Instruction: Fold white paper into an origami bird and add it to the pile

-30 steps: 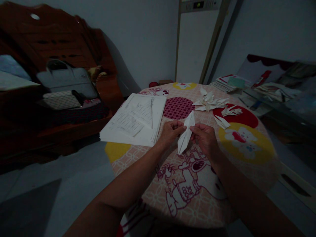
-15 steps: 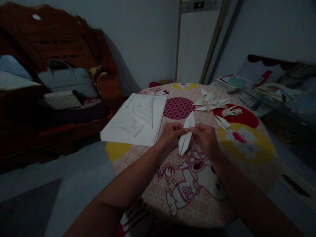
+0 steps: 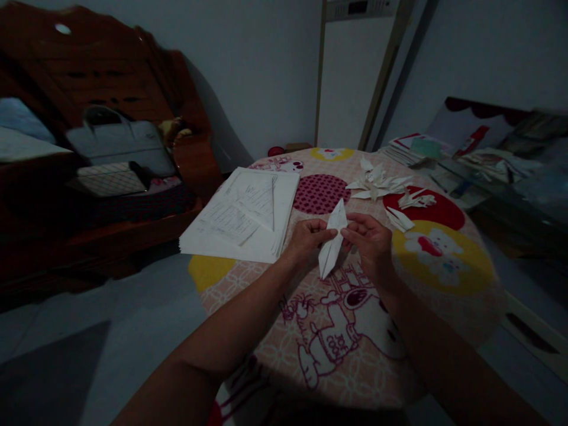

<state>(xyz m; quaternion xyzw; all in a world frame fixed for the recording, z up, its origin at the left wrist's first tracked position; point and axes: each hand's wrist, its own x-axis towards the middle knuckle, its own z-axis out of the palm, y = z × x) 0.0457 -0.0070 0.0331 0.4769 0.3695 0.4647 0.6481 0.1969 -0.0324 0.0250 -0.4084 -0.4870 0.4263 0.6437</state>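
Both my hands hold a narrow, pointed folded white paper (image 3: 333, 239) above the round table with a cartoon-print cloth (image 3: 346, 331). My left hand (image 3: 305, 239) pinches the paper's left edge at mid-height. My right hand (image 3: 371, 242) pinches its right edge, fingers curled. The paper stands nearly upright, tilted slightly, its lower tip near the cloth.
A stack of printed sheets (image 3: 243, 215) lies at the table's left. Several folded paper pieces (image 3: 377, 182) and smaller ones (image 3: 404, 218) lie at the far right. A wooden bench with a grey bag (image 3: 119, 144) stands left; books and papers (image 3: 448, 155) fill a low surface at right.
The folded paper has shifted slightly left and my right-hand fingers have moved a little along its edge. Otherwise nothing has visibly changed.
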